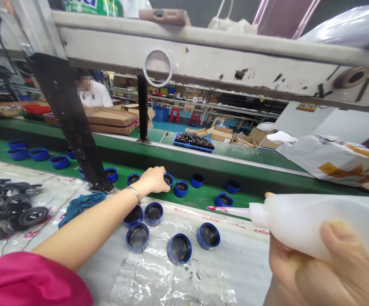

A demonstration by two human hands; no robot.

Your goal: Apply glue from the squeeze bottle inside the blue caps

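- Left hand point(152, 180): fingers point(160, 176) pressed together and curled down at the rim of one blue cap point(168, 179); whether they pinch it, cannot tell. Metal bracelet point(135, 194) on the wrist.
- Right hand point(318, 263): fingers point(337, 238) wrapped around one translucent white squeeze bottle point(302, 216), held tilted, its narrow nozzle point(229, 210) pointing left, away from the fingers.
- Blue caps, black inside: 5 on a clear plastic sheet point(222, 272), below the left fingers; about 13 on a green conveyor belt point(200, 199), in a row either side of the left fingers, the one under them included.
- Left of the left fingers: one teal cloth point(80, 208); beyond it, a heap of black rubber rings point(15, 212), count unclear.
- Far side, beyond the fingers: one blue tray point(192, 144) of black items; one co-worker point(95, 95) in a white shirt.
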